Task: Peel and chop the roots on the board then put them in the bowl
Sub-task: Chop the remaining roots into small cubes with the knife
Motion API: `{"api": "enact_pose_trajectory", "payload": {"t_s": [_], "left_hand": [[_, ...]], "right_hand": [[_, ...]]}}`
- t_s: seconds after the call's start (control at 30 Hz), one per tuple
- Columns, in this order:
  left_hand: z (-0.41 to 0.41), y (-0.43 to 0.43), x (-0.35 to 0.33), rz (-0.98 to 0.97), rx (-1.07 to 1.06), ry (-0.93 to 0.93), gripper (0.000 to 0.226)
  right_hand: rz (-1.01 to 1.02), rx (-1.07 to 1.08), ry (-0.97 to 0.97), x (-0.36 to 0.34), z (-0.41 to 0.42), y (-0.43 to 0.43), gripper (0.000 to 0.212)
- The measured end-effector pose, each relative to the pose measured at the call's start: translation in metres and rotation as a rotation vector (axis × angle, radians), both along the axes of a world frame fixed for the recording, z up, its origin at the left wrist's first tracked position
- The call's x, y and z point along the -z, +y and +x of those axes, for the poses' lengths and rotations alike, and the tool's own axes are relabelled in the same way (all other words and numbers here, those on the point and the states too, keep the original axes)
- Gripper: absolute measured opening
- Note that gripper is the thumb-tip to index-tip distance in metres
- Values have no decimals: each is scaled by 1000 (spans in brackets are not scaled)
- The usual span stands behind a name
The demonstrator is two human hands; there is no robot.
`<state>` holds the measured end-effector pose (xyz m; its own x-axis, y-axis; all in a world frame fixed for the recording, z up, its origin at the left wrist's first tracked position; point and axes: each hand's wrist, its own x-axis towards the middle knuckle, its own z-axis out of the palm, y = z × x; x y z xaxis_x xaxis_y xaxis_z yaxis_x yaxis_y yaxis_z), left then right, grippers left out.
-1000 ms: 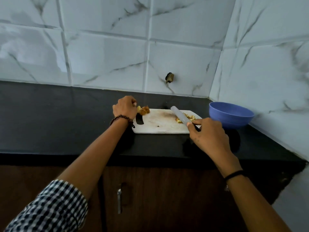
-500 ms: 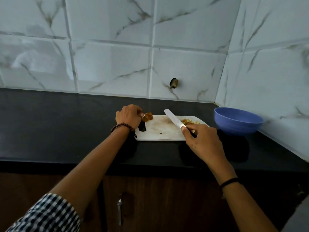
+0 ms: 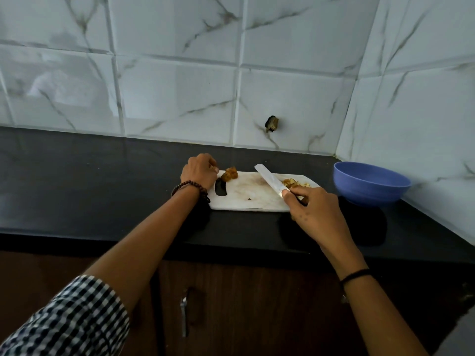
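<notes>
On the black desk [image 3: 102, 181], near its back right corner, a white board [image 3: 246, 199] lies with 2 small heaps of root on it. A brown lump [image 3: 230, 173] sits at the board's far left corner and looks not yet cut. Some yellow bits [image 3: 295, 183] lie by the board's far right edge. The blue bowl [image 3: 370, 185] stands on the desk just right of the board, not touching it. I cannot see if anything is in the bowl.

What could go wrong? The lump is small and bumpy, so it may roll or slip when the knife [image 3: 270, 179] comes down. Then the blade could meet a finger, as the fingers must stay close to so small a thing. The yellow bits lie right at the board's edge, so a push may send them onto the desk. The gap to the bowl may catch some too. The board may also slide if pressed hard on 1 side.

The left hand [image 3: 199, 172] is curled up at the board's far left corner, just beside the lump. I cannot tell if it pinches anything. The right hand [image 3: 316, 209] grips the knife by its handle, fingers wrapped tight. The blade slants up and left over the middle of the board, next to the yellow bits.
</notes>
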<state>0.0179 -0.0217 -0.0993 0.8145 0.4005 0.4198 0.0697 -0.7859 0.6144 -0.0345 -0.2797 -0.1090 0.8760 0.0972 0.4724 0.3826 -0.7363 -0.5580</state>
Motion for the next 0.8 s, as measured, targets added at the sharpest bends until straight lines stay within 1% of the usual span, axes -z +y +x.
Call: {"api": "enact_pose_trajectory", "payload": {"t_s": [0.07,0.1,0.13,0.2,0.27,0.3,0.37,0.5,0.63,0.73,0.8], "left_hand": [[1,-2,-1,-35,31,-101,21],[1,-5,-3,-57,79,-159,24],[-1,-8,-5,-79,147,-211,23],[-9,-18,-9,-110,331,-250,20],[-13,-27,-10,-8,464,-264,24],[-13,-29,-10,55,501,-264,25],[-13,-33,-9,96,572,-237,25],[-13,-37,-8,108,675,-179,23],[-13,-37,-7,111,707,-167,21],[-16,-39,-8,117,738,-111,29],[-17,-40,-8,83,735,-87,33]], "right_hand": [[10,-5,3,0,-1,0,40],[15,-6,6,0,-1,0,40],[18,-7,9,0,-2,0,40],[28,-10,11,-1,-3,0,40],[42,-17,19,-3,-4,-1,40],[50,-21,27,-3,-5,-1,39],[63,-25,42,-5,-5,-2,40],[95,-28,51,-6,-6,-3,39],[120,-23,55,-4,-7,-4,38],[129,-18,52,-3,-7,-4,37],[128,-19,58,-3,-6,-3,37]]}}
